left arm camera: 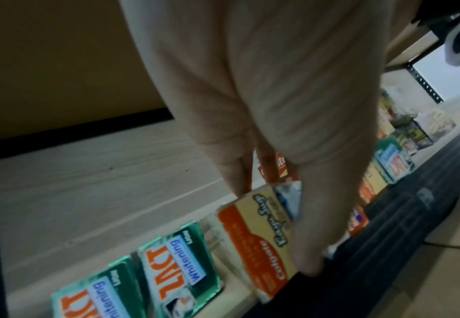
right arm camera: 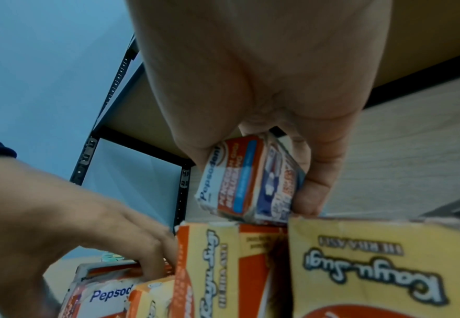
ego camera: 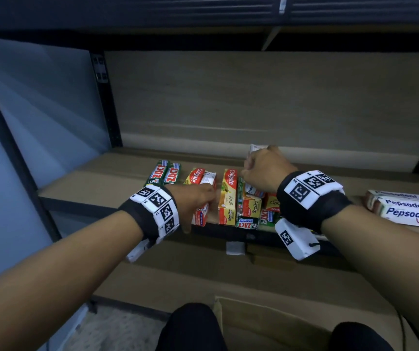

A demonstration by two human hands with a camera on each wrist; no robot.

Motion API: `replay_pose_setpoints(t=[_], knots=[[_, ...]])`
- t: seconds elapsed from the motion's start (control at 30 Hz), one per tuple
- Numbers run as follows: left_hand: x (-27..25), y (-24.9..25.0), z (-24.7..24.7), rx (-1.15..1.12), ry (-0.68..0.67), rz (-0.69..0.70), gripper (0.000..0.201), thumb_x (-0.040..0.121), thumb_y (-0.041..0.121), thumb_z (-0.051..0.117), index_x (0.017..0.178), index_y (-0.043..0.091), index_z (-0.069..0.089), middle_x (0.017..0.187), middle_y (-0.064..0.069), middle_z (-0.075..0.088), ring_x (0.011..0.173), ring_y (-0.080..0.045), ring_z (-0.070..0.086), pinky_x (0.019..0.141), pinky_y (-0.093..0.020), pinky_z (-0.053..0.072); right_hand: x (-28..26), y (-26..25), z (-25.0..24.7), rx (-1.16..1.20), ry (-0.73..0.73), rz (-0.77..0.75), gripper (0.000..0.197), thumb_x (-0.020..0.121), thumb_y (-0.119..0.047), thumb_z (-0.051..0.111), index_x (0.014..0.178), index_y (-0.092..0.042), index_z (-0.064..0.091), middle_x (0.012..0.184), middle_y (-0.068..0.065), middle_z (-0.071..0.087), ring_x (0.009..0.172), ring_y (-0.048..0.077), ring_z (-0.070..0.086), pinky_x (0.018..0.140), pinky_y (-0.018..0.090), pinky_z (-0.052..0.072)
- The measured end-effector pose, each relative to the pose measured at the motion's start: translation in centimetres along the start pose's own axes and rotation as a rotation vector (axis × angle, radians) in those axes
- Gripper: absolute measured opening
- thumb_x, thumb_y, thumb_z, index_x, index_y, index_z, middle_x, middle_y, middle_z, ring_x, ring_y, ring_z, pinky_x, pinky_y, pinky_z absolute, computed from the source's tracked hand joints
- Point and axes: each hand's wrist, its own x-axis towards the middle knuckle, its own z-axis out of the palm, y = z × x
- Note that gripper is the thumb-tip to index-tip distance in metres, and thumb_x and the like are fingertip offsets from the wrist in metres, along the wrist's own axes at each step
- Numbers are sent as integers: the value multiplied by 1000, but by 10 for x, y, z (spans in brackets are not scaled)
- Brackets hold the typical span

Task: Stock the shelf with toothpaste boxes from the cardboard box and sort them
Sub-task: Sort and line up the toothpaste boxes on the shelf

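My right hand (ego camera: 259, 171) grips a white, red and blue Pepsodent box (right arm camera: 234, 182) and holds it just above the yellow Colgate boxes (right arm camera: 372, 269) in the middle of the shelf (ego camera: 97, 181). My left hand (ego camera: 200, 198) curls round another white and red Pepsodent box (ego camera: 207, 178) that lies next to a Colgate box (left arm camera: 256, 243) near the shelf's front edge. Two green Zact boxes (ego camera: 165, 173) lie side by side to the left of it. A tall Colgate box (ego camera: 228, 196) stands between my two hands.
Several Pepsodent boxes (ego camera: 410, 211) lie stacked at the right end of the shelf. More Zact boxes (ego camera: 247, 222) sit at the front edge below my right wrist. The cardboard box (ego camera: 266, 325) is on the floor by my knees. A black upright (ego camera: 107, 102) bounds the shelf's left side.
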Motion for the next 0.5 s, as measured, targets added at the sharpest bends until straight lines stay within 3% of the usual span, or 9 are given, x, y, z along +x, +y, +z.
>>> replay_pose_setpoints(t=[0.07, 0.2, 0.37, 0.5], knots=[[-3, -6, -1, 0, 51, 70, 68, 67, 13, 85, 123, 30, 50, 133, 6, 48, 119, -19, 54, 96, -42, 51, -1, 1, 0, 13, 15, -13, 21, 90, -35, 63, 104, -20, 68, 142, 11, 35, 103, 28, 63, 96, 43, 54], [-6, -15, -1, 10, 151, 200, 47, 73, 23, 82, 113, 29, 58, 118, 7, 61, 108, -16, 61, 91, -41, 53, -5, 9, -2, 52, 64, -101, 12, 92, -25, 60, 91, -18, 70, 129, 9, 48, 97, 22, 61, 87, 38, 57], [-6, -7, -10, 8, 193, 286, 41, 77, 32, 80, 114, 29, 64, 113, 10, 66, 105, -12, 61, 90, -38, 52, -8, 20, -15, 71, 22, -228, 18, 85, -19, 71, 85, -36, 67, 126, 4, 51, 103, 19, 54, 75, 29, 47], [-6, -2, -13, 63, 203, 282, 44, 79, 41, 78, 119, 30, 63, 119, 12, 62, 112, -10, 53, 95, -34, 49, -10, 24, -20, 109, -12, -262, 24, 82, -21, 78, 97, -36, 67, 131, 3, 51, 116, 20, 51, 85, 30, 46]])
